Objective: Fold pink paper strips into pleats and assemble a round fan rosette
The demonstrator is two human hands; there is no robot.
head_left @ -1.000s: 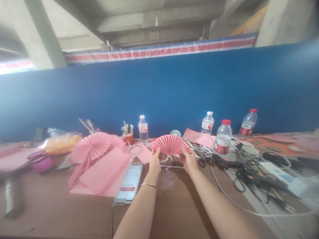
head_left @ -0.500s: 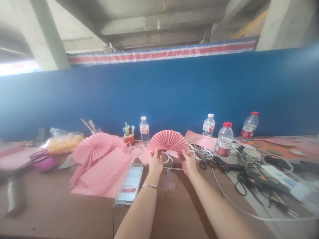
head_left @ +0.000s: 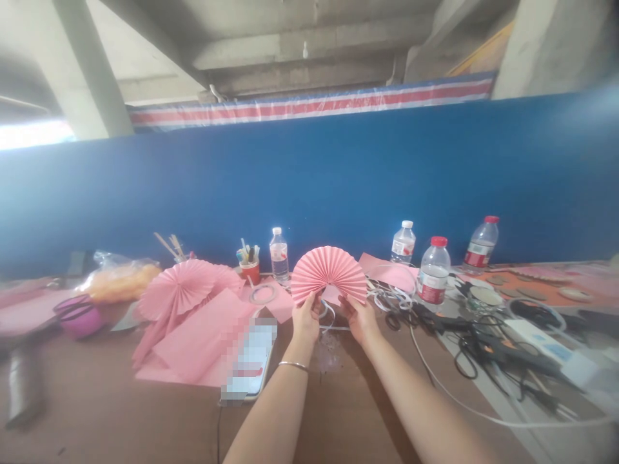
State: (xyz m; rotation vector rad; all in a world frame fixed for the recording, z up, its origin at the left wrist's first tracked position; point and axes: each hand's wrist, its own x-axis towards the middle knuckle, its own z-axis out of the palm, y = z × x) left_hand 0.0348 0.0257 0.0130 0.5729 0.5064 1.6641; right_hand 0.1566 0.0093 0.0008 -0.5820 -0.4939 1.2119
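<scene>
A pink pleated paper fan [head_left: 329,267] is spread in a wide arc above the middle of the table, past a half circle. My left hand [head_left: 307,317] grips its lower left end, fingers closed on the folds. At the lower right end, my right hand [head_left: 358,317] pinches the paper in the same way. Between the two hands the pleats meet at a small notch. To the left lie finished-looking pink paper rosettes [head_left: 178,290] and flat pink paper sheets [head_left: 203,338]. A phone [head_left: 251,361] rests beside my left forearm.
Several bottles stand along the blue partition [head_left: 309,187], one bottle [head_left: 279,254] just behind the fan. A red cup of pens [head_left: 250,270] and a tape roll [head_left: 262,294] sit left of it. Tangled cables [head_left: 488,351] and a power strip [head_left: 539,341] cover the right side. A purple basket [head_left: 80,319] stands far left.
The fan has opened wider, its two ends swinging down and inward. Both hands have turned and come a little closer together, still holding the paper.
</scene>
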